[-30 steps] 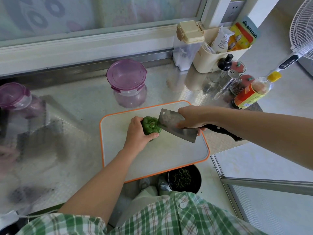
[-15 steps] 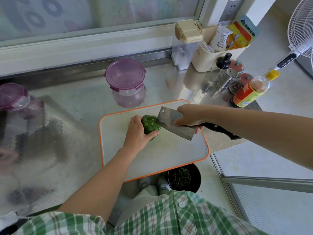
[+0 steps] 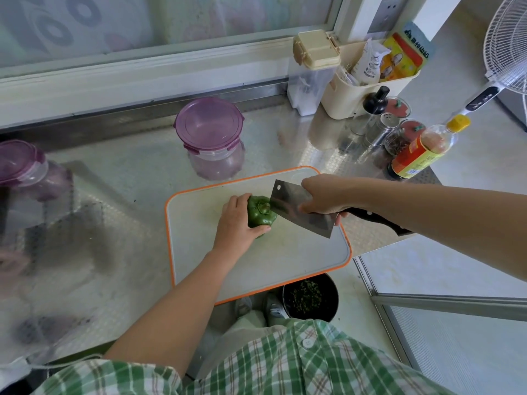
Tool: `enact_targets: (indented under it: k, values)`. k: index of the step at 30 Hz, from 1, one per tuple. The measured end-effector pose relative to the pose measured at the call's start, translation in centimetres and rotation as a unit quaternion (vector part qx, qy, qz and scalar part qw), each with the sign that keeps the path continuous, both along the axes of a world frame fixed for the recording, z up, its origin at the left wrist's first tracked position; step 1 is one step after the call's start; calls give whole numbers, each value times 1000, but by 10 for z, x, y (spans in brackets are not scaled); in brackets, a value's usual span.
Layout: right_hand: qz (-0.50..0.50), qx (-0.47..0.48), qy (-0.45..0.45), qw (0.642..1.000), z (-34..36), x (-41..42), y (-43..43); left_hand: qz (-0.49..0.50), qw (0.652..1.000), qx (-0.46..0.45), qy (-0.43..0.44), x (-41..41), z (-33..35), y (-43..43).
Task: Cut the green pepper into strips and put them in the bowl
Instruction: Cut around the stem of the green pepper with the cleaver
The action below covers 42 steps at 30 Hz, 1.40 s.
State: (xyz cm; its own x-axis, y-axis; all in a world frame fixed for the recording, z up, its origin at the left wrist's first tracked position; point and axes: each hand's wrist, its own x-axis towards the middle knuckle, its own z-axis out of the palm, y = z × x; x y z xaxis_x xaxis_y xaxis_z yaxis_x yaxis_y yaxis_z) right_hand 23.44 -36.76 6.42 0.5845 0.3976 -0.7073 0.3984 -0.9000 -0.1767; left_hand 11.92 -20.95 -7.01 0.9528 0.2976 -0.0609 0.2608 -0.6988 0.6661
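Note:
A whole green pepper [image 3: 261, 213] lies on its side on the white cutting board with an orange rim [image 3: 285, 260], its stem end turned to the right. My left hand [image 3: 238, 223] grips the pepper from the left and holds it down. My right hand [image 3: 326, 196] is closed on the black handle of a cleaver [image 3: 302, 209], fingers pinching the blade's spine. The blade stands tilted just right of the stem, its edge touching or nearly touching the pepper. No bowl for the strips shows on the counter.
Two lidded purple containers [image 3: 212, 138] [image 3: 22, 169] stand on the steel counter behind and left of the board. Spice jars, a sauce bottle [image 3: 422, 151] and a cream caddy [image 3: 368, 84] crowd the back right. A dark pot [image 3: 310, 300] sits on the floor under the board's front edge.
The cleaver has shifted slightly left, closer to the pepper's stem end. My left hand keeps its grip on the pepper in the same spot.

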Motion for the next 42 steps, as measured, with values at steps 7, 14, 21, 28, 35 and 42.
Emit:
enact_targets:
  k: [7,14,21,28,35,42]
  values:
    - [20,-5,-10,1000,-5,-6,-5,19,1000,16,-14,-2,-2,-6]
    - [39,-20,-19,999,-9,5,-3,0,1000,26,-7,0,-2,-6]
    - [67,-21,-39,997,-8,2,-2,9,1000,13,-2,-1,-3,-2]
    - [69,-23,-49,996,-6,1,-2,13,1000,-1,1,-1,-4,-2]
    - [41,-9,-19,999,-1,0,-2,18,1000,-7,0,-3,-5,-2]
    - [28,-9,3,1000,1,-2,2,19,1000,-7,-2,-2,-5,-3]
